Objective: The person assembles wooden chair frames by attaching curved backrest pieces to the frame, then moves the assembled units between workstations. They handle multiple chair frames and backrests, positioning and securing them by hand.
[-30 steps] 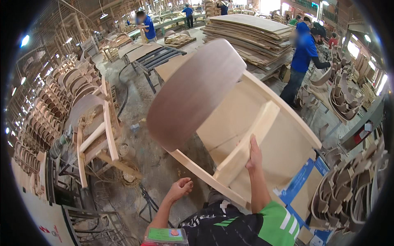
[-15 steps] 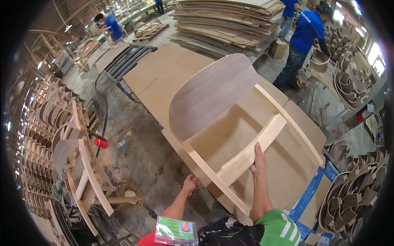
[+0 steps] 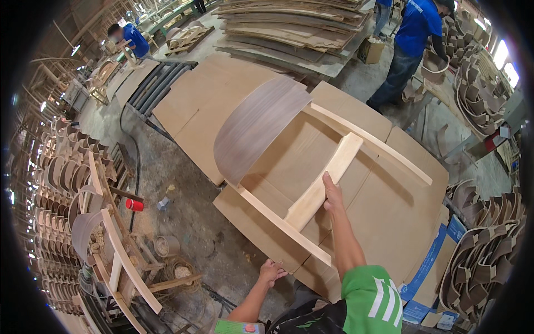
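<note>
A wooden chair back frame lies over the cardboard-covered table, its curved grey-brown backrest (image 3: 258, 131) at the far end. Two pale side posts run toward me, with a thick cross rail (image 3: 328, 178) between them. My right hand (image 3: 333, 192) is closed on that rail, thumb on top and fingers hidden beneath. Shadows fall under the frame; I cannot tell which parts touch the cardboard (image 3: 389, 222). At the table's near-left edge is my left hand (image 3: 271, 273), fingers curled together beside the cardboard's edge. What it holds, if anything, is too small to make out.
A similar chair frame (image 3: 125, 261) stands at left, near a red can (image 3: 134, 205) and a bucket (image 3: 167, 246). Stacked curved sheets (image 3: 295, 33) rise behind the table. Bent wooden parts (image 3: 484, 267) crowd the right. A co-worker (image 3: 409, 50) in blue stands at far right.
The chair frame has shifted left and appears lower over the cardboard, my right hand still on its rail. My left hand has moved right, closer to the table's edge.
</note>
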`<state>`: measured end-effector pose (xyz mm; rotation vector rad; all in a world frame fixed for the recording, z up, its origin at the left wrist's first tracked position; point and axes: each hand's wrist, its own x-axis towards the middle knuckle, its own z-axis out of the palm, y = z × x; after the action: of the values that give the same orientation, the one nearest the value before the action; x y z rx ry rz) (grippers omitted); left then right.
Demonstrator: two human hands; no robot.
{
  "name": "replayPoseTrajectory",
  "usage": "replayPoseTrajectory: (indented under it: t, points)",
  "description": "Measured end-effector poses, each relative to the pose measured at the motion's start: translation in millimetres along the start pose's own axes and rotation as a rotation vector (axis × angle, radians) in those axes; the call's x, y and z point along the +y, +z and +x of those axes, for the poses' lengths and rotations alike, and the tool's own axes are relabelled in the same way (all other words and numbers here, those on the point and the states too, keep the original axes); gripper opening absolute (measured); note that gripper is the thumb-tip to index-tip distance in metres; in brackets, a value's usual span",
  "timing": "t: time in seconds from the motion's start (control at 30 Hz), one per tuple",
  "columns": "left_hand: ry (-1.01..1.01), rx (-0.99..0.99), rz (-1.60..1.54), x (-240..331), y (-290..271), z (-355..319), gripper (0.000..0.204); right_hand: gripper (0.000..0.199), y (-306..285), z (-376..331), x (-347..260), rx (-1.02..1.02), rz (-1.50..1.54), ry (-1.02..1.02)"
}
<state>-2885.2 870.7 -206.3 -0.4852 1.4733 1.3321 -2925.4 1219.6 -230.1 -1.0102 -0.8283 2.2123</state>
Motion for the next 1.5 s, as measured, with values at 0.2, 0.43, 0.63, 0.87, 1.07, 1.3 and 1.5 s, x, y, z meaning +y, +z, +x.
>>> replayPoseTrajectory:
  t: [0.2, 0.43, 0.63, 0.87, 1.07, 1.3, 1.5]
  points:
    - [-0.011, 0.051, -0.013, -4.5, -3.6, 3.5, 0.034, 0.063, 6.1, 11.2, 35.3, -0.019, 0.055, 0.092]
    - [-0.012, 0.052, 0.023, 2.1, -1.3, 7.7, 0.036, 0.059, 6.6, 18.8, 45.6, 0.108, 0.039, 0.027]
    - [0.010, 0.092, 0.004, -1.3, -3.1, 3.9, 0.034, 0.061, 8.8, 1.6, 53.5, 0.168, 0.080, 0.069]
    - [0.029, 0.063, 0.019, -1.1, 9.5, 10.5, 0.023, 0.077, -11.1, 16.3, 49.6, 0.363, -0.438, -0.035]
    - [0.110, 0.197, 0.112, -24.3, -7.6, -11.4, 0.016, 0.075, 2.8, -45.8, 18.7, 0.381, -1.007, -0.104]
    - [0.113, 0.422, 0.172, -87.2, -69.2, -108.8, 0.017, 0.076, -74.7, -227.4, 34.6, -0.338, -1.610, -0.281]
    - [0.097, 0.666, -0.037, -200.5, -102.8, -201.2, 0.018, 0.047, -118.7, -264.2, 35.2, -0.376, -1.828, -0.450]
